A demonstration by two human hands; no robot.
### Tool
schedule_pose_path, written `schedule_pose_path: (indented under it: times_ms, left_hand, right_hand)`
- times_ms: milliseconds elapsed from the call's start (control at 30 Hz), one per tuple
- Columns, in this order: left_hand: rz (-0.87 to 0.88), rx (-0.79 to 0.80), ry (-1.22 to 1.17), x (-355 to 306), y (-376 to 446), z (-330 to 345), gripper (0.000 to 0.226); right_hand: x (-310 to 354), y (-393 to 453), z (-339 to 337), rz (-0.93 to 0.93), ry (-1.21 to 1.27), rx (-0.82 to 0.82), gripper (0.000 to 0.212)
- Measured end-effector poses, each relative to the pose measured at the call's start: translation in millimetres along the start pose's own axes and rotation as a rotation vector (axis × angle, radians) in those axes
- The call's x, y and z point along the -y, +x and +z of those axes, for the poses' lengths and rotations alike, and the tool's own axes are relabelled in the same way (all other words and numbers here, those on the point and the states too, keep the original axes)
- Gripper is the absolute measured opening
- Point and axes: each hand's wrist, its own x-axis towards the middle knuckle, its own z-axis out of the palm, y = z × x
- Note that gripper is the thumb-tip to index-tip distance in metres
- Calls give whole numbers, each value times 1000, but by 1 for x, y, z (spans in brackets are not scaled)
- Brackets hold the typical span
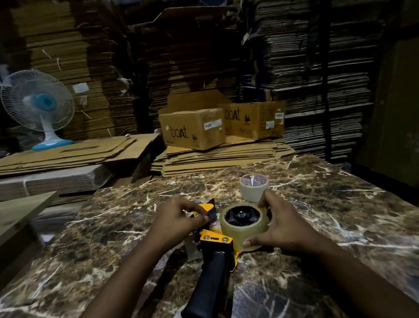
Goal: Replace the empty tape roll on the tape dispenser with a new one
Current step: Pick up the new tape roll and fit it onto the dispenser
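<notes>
A yellow tape dispenser (216, 240) with a black handle lies on its side on the marble table (326, 213). A clear tape roll (240, 232) sits on its black hub. My right hand (283, 225) grips this roll, thumb on its near side and fingers on its far side. My left hand (180, 217) pinches the tape end at the dispenser's front, by the black flap. An empty whitish tape core (254, 187) stands upright just behind the roll.
Two cardboard boxes (192, 129) marked "boat" sit on flattened cartons beyond the table. A table fan (39, 106) stands at the back left. Tall stacks of flat cardboard (320, 70) fill the background. A wooden board (16, 215) lies at the left.
</notes>
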Motion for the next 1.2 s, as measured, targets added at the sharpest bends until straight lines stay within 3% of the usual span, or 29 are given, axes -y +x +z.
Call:
schedule_pose_path:
  times_ms: [200,467,533,633,800,1033,1200]
  left_hand:
    - [1,157,131,-11,13,0,18]
    - [-11,383,486,-32,30,7,30]
    - [-23,382,541,-32,33,13,35]
    - [-19,325,536,-28,35,16,26]
    - [89,369,448,-16,32,7,8]
    - [189,422,398,-7,27,-5,12]
    - [265,432,377,1,25,-9,15]
  right_hand:
    - [0,1,1,2,-39,-17,82]
    - [0,0,2,10,-45,-9,85]
    - [0,0,3,10,-48,-4,85]
    - [1,0,2,-2,-49,-2,82]
    - [-3,1,3,3,-53,22,79]
    - [29,-6,14,-141,-32,-11,87]
    - [41,-1,36,-145,-261,14,86]
